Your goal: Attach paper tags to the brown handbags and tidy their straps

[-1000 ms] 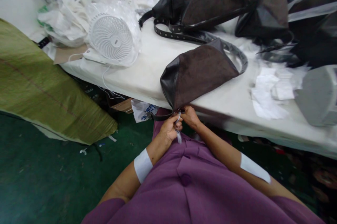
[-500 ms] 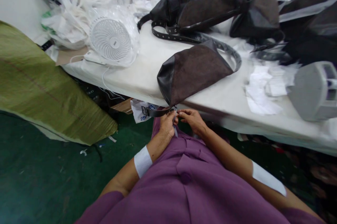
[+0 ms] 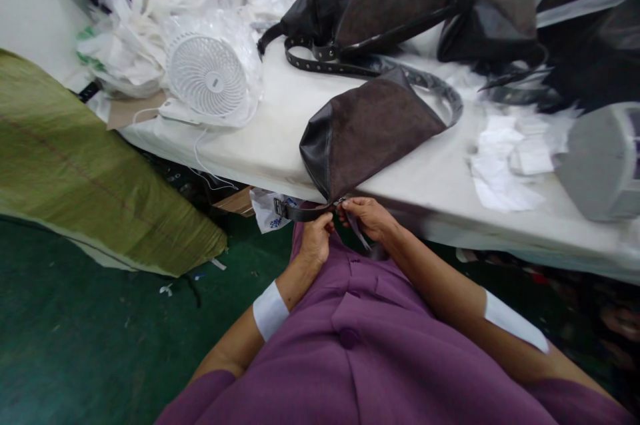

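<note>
A dark brown suede-like handbag (image 3: 380, 128) with black leather ends lies on the table, its near corner jutting over the front edge. From that corner a black buckled strap (image 3: 303, 213) hangs out to the left. Just below the strap is my left hand (image 3: 317, 237), its fingers closed; whatever is in them is hidden. My right hand (image 3: 373, 218) pinches a thin grey strip (image 3: 356, 228) at the bag's corner, close to a small metal fitting. The strip dangles beneath the fingers. Another strap (image 3: 440, 88), studded with eyelets, curves behind the bag.
On the white-covered table (image 3: 270, 145) stands a white fan (image 3: 213, 75) in plastic wrap. More dark bags (image 3: 395, 8) lie at the back. White paper pieces (image 3: 505, 158) and a grey device (image 3: 595, 162) are on the right. An olive sack (image 3: 85, 172) leans at the left.
The grey strip, at my left fingers before, is now in my right hand. My left hand has dropped slightly away from the bag's corner. The bag has hardly moved.
</note>
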Available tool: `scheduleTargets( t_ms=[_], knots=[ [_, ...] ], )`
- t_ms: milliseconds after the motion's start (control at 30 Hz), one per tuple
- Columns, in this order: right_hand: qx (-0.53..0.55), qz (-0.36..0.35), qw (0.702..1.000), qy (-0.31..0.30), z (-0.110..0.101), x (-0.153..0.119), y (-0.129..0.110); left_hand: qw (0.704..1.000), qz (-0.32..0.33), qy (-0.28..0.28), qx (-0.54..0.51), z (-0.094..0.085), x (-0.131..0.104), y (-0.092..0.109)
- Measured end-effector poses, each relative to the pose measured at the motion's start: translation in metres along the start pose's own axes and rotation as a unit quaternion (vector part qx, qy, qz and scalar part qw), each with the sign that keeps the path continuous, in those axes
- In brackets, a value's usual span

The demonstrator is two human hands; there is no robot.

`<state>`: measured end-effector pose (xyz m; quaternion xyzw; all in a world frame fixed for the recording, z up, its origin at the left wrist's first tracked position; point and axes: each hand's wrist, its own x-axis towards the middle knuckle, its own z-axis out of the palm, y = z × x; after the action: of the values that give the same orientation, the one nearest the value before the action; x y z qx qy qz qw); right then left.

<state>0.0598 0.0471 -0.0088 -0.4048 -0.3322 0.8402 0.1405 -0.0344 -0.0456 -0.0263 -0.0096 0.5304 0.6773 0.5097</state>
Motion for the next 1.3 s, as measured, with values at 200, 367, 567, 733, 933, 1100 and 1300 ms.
scheduleTargets(
  t_ms=[200,367,567,733,933,1100,1300],
  knots=[
    [0.030,0.052,0.998,-0.021,0.000,0.000,-0.002,0.997,-0.038,-0.054,-0.041,0.008,-0.009,0.008],
    [0.040,0.046,0.997,-0.041,-0.005,0.003,-0.001,0.995,-0.046,-0.072,-0.052,0.008,-0.012,0.008],
    [0.050,-0.003,0.992,-0.114,-0.015,-0.002,-0.001,0.989,-0.037,-0.119,-0.076,0.005,-0.009,0.008],
    [0.041,-0.005,0.995,-0.089,-0.013,-0.001,0.002,0.992,-0.050,-0.086,-0.075,0.006,-0.011,0.011],
    [0.021,-0.023,0.997,-0.073,-0.011,0.000,0.002,0.989,-0.097,-0.085,-0.072,0.005,-0.014,0.010],
    [-0.032,-0.050,0.996,-0.060,-0.011,-0.001,0.002,0.996,-0.069,-0.061,-0.015,0.006,-0.012,0.005],
    [-0.197,-0.093,0.976,0.019,-0.013,-0.002,0.002,0.997,-0.072,-0.020,-0.009,0.006,-0.009,0.005]
  ],
)
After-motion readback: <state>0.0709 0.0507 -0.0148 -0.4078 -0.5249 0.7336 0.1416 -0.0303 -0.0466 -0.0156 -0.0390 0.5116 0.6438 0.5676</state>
